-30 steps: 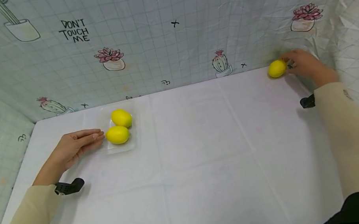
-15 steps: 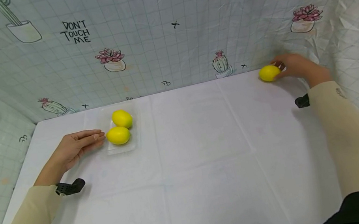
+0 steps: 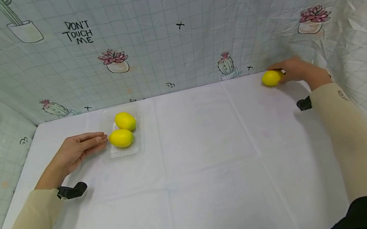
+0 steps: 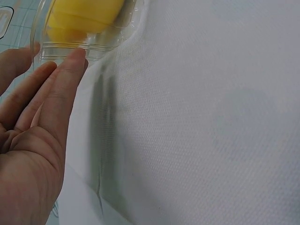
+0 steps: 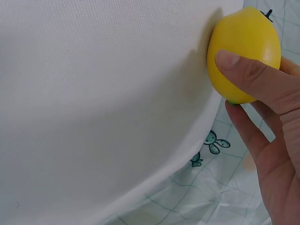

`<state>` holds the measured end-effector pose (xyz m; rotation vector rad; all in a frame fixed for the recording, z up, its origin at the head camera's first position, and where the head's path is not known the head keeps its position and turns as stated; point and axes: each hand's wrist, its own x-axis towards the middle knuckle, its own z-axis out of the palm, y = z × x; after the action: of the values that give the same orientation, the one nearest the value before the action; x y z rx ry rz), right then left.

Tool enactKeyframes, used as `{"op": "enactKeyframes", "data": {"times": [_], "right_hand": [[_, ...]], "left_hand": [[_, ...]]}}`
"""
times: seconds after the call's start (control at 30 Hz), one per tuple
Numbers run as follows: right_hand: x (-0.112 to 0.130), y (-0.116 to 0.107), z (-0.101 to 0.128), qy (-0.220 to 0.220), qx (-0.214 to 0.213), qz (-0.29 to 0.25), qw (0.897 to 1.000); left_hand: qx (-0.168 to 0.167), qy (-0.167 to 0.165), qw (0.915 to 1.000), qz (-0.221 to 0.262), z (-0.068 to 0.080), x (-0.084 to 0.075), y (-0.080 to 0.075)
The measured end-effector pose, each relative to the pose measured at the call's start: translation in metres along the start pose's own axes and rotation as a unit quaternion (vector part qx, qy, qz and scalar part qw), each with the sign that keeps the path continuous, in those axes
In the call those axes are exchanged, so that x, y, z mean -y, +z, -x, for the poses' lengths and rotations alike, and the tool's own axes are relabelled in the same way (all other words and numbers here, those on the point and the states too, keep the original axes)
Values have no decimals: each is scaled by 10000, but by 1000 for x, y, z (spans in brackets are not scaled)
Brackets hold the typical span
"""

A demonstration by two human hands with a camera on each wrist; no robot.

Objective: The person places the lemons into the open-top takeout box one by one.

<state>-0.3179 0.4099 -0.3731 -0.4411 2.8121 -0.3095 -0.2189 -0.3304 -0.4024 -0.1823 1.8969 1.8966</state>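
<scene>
At the far right of the table, my right hand [image 3: 295, 70] holds a yellow lemon [image 3: 271, 78]. In the right wrist view the thumb lies across the lemon [image 5: 243, 56], and other fingers are partly hidden behind it. A clear plastic tray [image 3: 125, 152] stands at the left with two lemons in it, a front one [image 3: 121, 138] and a back one [image 3: 125, 121]. My left hand [image 3: 80, 149] has its fingers extended, and the left wrist view shows its fingertips touching the wall of the clear tray [image 4: 70, 50].
A white cloth [image 3: 207, 167] covers the table. Behind it hangs a grid-patterned sheet [image 3: 156, 45] with printed cacti, and similar sheets close off both sides. The table's back edge runs close beyond the right hand.
My right hand has moved left along the back edge with the lemon, which has turned somewhat in the fingers. The left hand and the tray have stayed in place.
</scene>
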Motion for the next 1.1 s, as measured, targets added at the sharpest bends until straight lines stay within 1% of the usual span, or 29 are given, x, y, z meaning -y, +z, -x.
{"op": "enactKeyframes", "data": {"times": [0.1,0.17,0.23,0.33,0.5,0.63,0.77,1.1], "right_hand": [[5,-1,0,3,48,48,10000],[8,-1,-1,56,118,-66,9999],[11,0,-2,150,217,-197,9995],[14,1,-4,221,315,-321,9987],[12,5,-8,200,620,-380,9972],[14,7,-8,365,861,-481,9945],[18,6,-6,480,857,-480,9940],[25,5,-3,540,555,-388,9962]], "left_hand": [[1,-4,10000,-10,0,0,0],[19,-3,10000,31,0,-1,-1],[106,-7,9998,138,1,-1,-1],[129,3,9998,157,1,-1,-1],[26,26,10000,-11,1,-1,0],[26,54,10000,40,0,-1,1],[45,79,9999,118,0,-1,2],[21,77,10000,56,1,-1,1]]}}
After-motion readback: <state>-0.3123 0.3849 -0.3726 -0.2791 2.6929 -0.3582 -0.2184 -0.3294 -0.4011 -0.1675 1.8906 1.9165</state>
